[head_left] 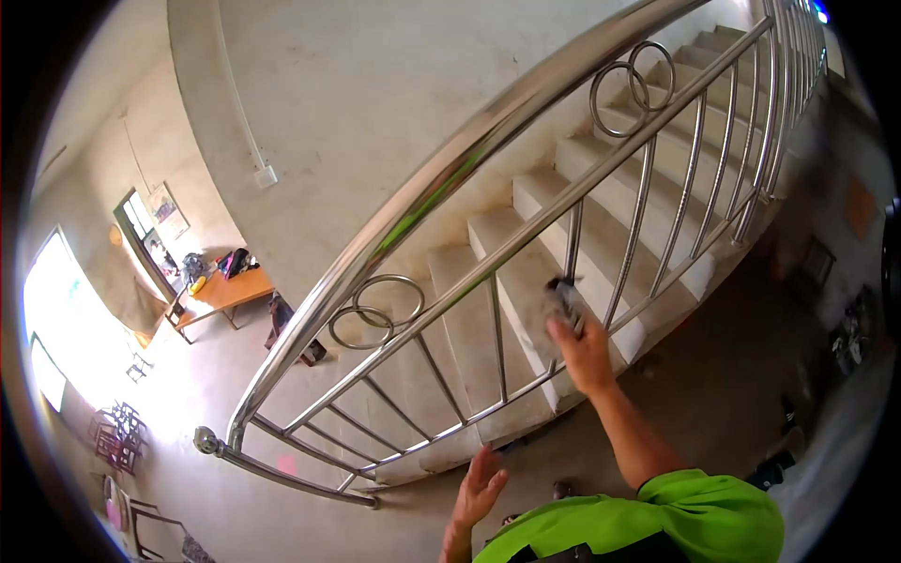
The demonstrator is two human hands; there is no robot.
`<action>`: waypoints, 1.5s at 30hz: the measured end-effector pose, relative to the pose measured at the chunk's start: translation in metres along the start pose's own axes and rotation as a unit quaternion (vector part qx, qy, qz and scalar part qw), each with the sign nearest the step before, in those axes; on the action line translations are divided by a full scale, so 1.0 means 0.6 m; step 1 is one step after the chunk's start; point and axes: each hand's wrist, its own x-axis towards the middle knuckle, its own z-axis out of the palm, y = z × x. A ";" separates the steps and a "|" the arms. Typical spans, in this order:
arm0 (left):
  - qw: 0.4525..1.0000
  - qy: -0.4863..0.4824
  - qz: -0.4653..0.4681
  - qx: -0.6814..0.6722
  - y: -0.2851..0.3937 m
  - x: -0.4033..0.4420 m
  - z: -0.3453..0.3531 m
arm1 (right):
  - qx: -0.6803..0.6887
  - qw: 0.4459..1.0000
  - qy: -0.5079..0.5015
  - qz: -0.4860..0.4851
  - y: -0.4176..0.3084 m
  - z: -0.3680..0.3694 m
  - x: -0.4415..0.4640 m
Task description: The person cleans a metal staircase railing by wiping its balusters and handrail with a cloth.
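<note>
Blurred grey wad held in the right hand beside a steel stair railing.
The wad is clamped in the fingers near a baluster; whether the two touch cannot be told. It seems light, soft and pliable, best gripped at its lower end. Its long axis runs roughly up the view, dark tip away from the wrist. Lower down, the left hand is held with fingers unclenched.

Metal stair railing, 2 hands, dark cloth
</note>
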 end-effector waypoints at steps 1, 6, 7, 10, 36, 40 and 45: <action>0.999 0.001 0.024 -0.023 0.040 0.018 0.010 | 0.006 0.998 -0.042 0.040 0.012 0.012 -0.024; 0.976 0.068 0.187 -0.090 0.219 0.104 0.100 | 0.111 0.953 -0.258 0.115 0.024 0.053 -0.089; 0.968 0.094 0.213 -0.095 0.225 0.117 0.107 | 0.134 0.943 -0.289 0.091 0.015 0.052 -0.087; 0.948 0.119 0.248 -0.162 0.251 0.143 0.105 | 0.109 0.932 -0.345 -0.019 -0.034 0.030 -0.047; 0.867 -0.095 0.340 0.351 0.912 0.491 0.273 | -0.662 0.660 0.118 -0.334 -0.489 -0.149 0.522; 0.872 -0.105 0.334 0.343 0.906 0.484 0.265 | -0.656 0.674 0.133 -0.312 -0.493 -0.140 0.515; 0.843 -0.057 0.406 0.349 0.879 0.518 0.238 | -0.670 0.691 0.150 -0.228 -0.503 -0.099 0.526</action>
